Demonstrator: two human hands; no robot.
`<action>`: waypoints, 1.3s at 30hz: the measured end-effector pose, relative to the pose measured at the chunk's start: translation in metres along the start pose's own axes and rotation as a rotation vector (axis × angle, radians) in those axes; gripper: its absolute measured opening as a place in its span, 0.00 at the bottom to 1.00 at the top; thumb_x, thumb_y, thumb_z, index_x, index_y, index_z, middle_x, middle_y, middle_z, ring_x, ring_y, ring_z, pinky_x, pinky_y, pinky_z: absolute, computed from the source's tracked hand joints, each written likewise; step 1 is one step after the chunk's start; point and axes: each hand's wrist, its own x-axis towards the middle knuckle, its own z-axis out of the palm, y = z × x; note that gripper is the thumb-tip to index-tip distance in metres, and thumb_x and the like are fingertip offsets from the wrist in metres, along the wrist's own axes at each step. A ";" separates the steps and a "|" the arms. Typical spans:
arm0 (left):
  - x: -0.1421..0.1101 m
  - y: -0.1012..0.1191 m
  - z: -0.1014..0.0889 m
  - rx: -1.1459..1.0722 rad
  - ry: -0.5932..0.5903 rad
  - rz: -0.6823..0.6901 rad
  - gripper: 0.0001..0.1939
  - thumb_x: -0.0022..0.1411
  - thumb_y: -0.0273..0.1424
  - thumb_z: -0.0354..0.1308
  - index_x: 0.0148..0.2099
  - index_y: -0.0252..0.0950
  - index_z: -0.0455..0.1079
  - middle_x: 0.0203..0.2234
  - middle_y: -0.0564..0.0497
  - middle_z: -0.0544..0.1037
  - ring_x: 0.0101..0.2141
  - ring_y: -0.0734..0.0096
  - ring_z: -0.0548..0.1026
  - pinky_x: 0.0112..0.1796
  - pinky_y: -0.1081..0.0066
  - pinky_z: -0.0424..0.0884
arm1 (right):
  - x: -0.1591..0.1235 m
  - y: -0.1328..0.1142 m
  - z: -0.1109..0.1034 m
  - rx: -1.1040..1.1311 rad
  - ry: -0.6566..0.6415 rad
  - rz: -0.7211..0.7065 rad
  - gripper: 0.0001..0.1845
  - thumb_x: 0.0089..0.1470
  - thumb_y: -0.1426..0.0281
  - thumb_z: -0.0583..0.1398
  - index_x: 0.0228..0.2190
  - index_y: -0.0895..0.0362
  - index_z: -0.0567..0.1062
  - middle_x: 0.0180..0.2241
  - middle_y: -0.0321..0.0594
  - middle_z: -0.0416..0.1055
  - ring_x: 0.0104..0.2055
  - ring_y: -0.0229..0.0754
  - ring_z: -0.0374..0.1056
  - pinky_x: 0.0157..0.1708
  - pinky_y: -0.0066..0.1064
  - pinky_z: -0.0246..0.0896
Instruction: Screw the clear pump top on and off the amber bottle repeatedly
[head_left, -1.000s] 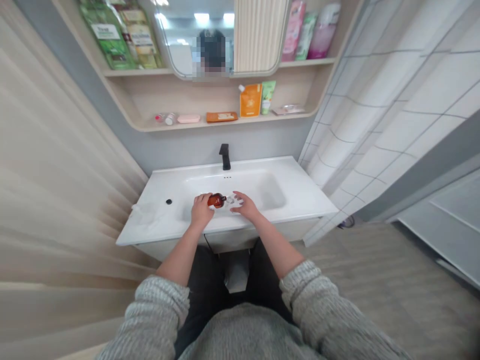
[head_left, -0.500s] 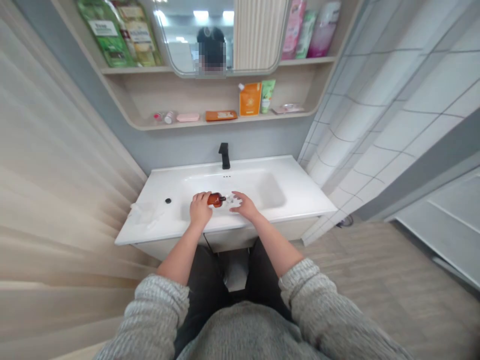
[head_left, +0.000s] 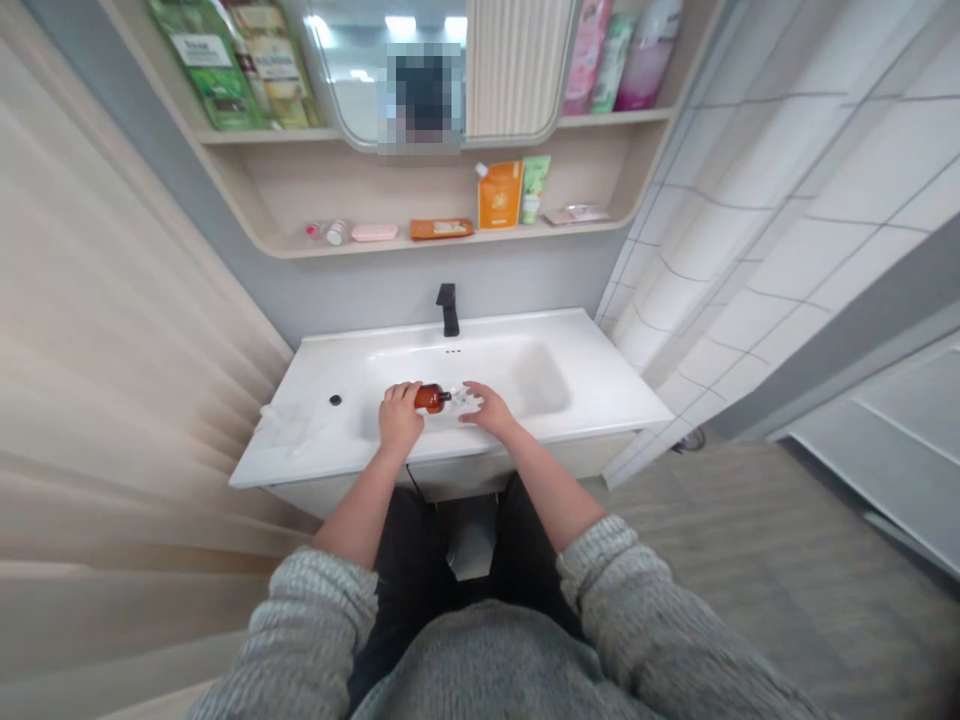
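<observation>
**Bottle:** You have a small amber bottle lying on its side, its dark neck pointing toward your right hand, over the front of the white basin.

**Left hand:** Your left hand is closed around the bottle's body, with the fingers curled over the top.

**Right hand:** Your right hand is open, its fingers spread narrowly and reaching toward the neck. A small pale bit sits by the fingertips, too small to tell what it is.

**Handling:** The gloss suggests glass, so expect it to be stiff, fairly light and breakable against the hard basin. The round, smooth sides could turn slippery if wet. Your surest hold is around the body, as you have it, with the neck left free.

**Rest:** Behind the basin stands a black faucet. Above it, a wooden shelf carries an orange pouch, a green tube and a pink soap bar.
</observation>
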 end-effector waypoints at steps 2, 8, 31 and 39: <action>0.000 0.001 -0.001 0.010 -0.002 -0.003 0.39 0.58 0.16 0.59 0.71 0.41 0.76 0.62 0.40 0.81 0.64 0.44 0.73 0.65 0.50 0.72 | 0.000 0.000 0.000 0.000 0.002 -0.004 0.48 0.38 0.73 0.81 0.63 0.46 0.81 0.54 0.41 0.80 0.55 0.51 0.76 0.61 0.47 0.73; -0.001 0.001 -0.001 0.009 -0.010 -0.002 0.39 0.59 0.16 0.59 0.71 0.41 0.75 0.63 0.40 0.80 0.65 0.44 0.72 0.66 0.49 0.72 | 0.000 -0.001 0.000 -0.010 0.007 0.000 0.48 0.37 0.73 0.81 0.62 0.47 0.82 0.54 0.41 0.80 0.54 0.51 0.76 0.60 0.47 0.73; -0.001 0.003 -0.004 0.021 0.003 0.007 0.39 0.59 0.15 0.58 0.71 0.41 0.76 0.62 0.40 0.80 0.65 0.42 0.72 0.66 0.48 0.72 | 0.000 -0.001 0.000 -0.018 0.001 0.000 0.48 0.37 0.72 0.81 0.61 0.47 0.81 0.53 0.40 0.80 0.51 0.49 0.77 0.60 0.46 0.74; -0.002 0.004 -0.005 0.013 0.007 0.009 0.38 0.61 0.16 0.58 0.71 0.41 0.76 0.62 0.39 0.80 0.65 0.42 0.72 0.66 0.48 0.71 | 0.002 0.002 0.000 -0.010 0.003 -0.008 0.48 0.35 0.72 0.81 0.61 0.48 0.82 0.52 0.40 0.81 0.51 0.50 0.77 0.59 0.46 0.74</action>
